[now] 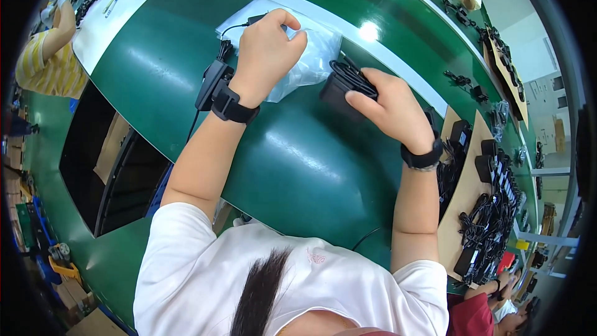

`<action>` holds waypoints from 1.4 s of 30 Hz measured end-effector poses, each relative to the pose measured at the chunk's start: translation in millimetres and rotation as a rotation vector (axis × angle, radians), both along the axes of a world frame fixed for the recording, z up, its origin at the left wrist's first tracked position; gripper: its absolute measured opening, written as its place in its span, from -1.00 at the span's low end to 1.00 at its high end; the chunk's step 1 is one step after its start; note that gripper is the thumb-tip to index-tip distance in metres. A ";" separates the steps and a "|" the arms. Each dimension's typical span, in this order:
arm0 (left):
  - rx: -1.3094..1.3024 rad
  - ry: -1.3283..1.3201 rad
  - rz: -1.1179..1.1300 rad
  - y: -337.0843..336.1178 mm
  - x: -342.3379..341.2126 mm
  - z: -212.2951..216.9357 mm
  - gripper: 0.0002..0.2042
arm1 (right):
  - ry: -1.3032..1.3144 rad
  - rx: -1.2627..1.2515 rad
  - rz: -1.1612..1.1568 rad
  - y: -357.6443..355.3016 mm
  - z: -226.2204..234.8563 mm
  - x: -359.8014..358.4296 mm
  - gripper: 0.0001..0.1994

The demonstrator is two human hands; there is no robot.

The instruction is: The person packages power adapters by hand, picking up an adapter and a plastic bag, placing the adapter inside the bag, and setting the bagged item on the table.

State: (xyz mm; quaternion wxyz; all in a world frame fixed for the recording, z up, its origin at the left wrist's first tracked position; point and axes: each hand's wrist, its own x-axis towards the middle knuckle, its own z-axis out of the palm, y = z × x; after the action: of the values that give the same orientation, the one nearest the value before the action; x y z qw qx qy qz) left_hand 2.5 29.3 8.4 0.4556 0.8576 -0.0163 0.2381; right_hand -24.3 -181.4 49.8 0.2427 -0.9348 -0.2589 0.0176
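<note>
My right hand [395, 102] grips a black power adapter [343, 96] with its cable [349, 76] coiled on top, held above the green table. My left hand [270, 53] hovers over clear plastic bags [305, 65] on the far part of the table. Its thumb and index finger curl toward each other; the other fingers are hidden, so what they hold, if anything, does not show. A black wristband sits on each wrist. Beside my left wrist is a black box-shaped device [214, 81] with cords, and a small black piece [255, 19] shows behind that hand.
On the right, cardboard trays [463, 211] carry many black adapters and cables [491, 211]. A black open bin [109, 162] stands off the table's left edge. Co-workers sit at the far left, far right and lower right. A white-edged green conveyor [367, 15] runs behind.
</note>
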 end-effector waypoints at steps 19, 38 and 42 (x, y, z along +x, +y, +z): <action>-0.123 -0.332 -0.426 -56.1 -29.4 -10.2 -0.87 | 0.410 1.154 -0.276 11.9 -37.7 11.1 -0.81; 0.095 -0.673 -0.333 -58.6 -35.1 -3.7 -0.90 | -0.660 0.697 0.055 46.2 -59.0 34.6 -0.48; 0.150 -0.570 -0.277 -56.8 -37.0 0.0 -0.86 | 0.029 0.929 0.020 56.9 -58.0 27.7 -0.45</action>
State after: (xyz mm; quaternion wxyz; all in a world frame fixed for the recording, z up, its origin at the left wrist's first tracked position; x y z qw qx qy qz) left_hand -34.5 -27.5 8.4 0.3963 0.7773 -0.2771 0.4024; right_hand 3.4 -124.5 -8.2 0.6393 -0.7239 -0.2449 -0.0848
